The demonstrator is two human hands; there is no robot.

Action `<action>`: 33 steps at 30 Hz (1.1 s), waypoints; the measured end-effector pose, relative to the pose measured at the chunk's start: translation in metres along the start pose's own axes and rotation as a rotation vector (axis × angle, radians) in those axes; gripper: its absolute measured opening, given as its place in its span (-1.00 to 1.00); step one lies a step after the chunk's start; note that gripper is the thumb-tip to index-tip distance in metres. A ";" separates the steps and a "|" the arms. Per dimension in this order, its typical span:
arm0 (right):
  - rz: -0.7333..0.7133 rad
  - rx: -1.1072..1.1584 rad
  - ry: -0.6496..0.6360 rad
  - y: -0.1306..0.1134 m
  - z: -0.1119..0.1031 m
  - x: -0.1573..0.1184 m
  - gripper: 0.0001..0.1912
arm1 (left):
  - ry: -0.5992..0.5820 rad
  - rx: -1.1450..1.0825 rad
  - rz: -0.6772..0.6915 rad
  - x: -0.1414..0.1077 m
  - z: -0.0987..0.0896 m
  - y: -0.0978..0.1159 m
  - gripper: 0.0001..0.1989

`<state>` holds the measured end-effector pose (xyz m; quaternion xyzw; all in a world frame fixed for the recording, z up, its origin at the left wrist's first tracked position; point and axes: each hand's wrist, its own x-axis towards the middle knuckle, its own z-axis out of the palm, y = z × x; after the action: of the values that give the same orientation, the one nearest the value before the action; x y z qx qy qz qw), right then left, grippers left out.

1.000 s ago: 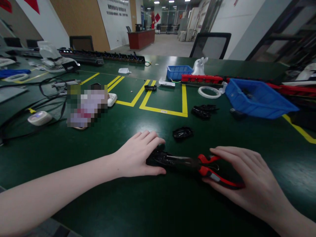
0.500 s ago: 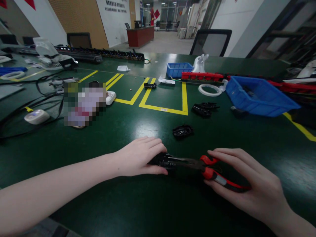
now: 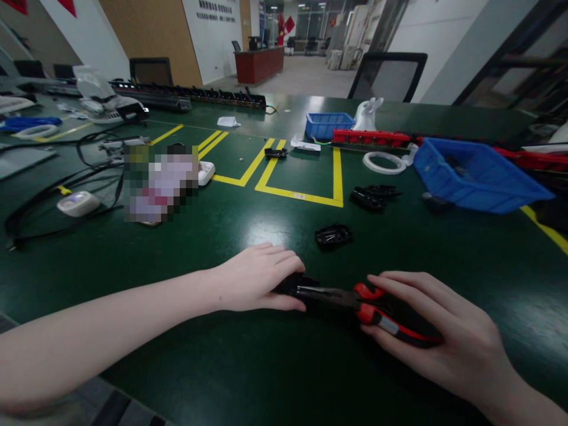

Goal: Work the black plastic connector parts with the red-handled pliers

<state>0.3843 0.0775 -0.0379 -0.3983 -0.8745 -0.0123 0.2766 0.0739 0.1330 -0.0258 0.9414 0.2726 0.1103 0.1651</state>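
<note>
My left hand [image 3: 261, 278] is closed over a black plastic part [image 3: 290, 284] near the table's front, hiding most of it. Red-and-black long-nose pliers [image 3: 369, 312] lie in my right hand [image 3: 448, 331], its fingers and thumb around the handles. The jaws point left and meet the black part at my left fingertips; whether they bite on it I cannot tell. Just beyond my hands rests a black plastic piece [image 3: 333, 235]. Farther back to the right is a small heap of similar black pieces [image 3: 375, 196].
A large blue bin [image 3: 483, 177] stands at the right, a smaller blue bin [image 3: 329, 125] farther back. Between them lies a white tape roll [image 3: 384, 163]. Yellow tape [image 3: 306, 197] marks the green table. At the left are a blurred-out phone [image 3: 162, 183], a white mouse [image 3: 78, 203] and black cables.
The whole view has shifted slightly to the right. The pliers and my right hand have moved a little left, closer to my left hand, which keeps its hold on the black part.
</note>
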 end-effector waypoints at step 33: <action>-0.146 -0.074 -0.028 0.000 -0.008 0.010 -0.60 | 0.003 0.041 -0.042 0.005 0.000 -0.001 -0.46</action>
<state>0.3835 0.0825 -0.0261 -0.3434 -0.9040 -0.0593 0.2478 0.0780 0.1367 -0.0252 0.9385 0.2947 0.1025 0.1479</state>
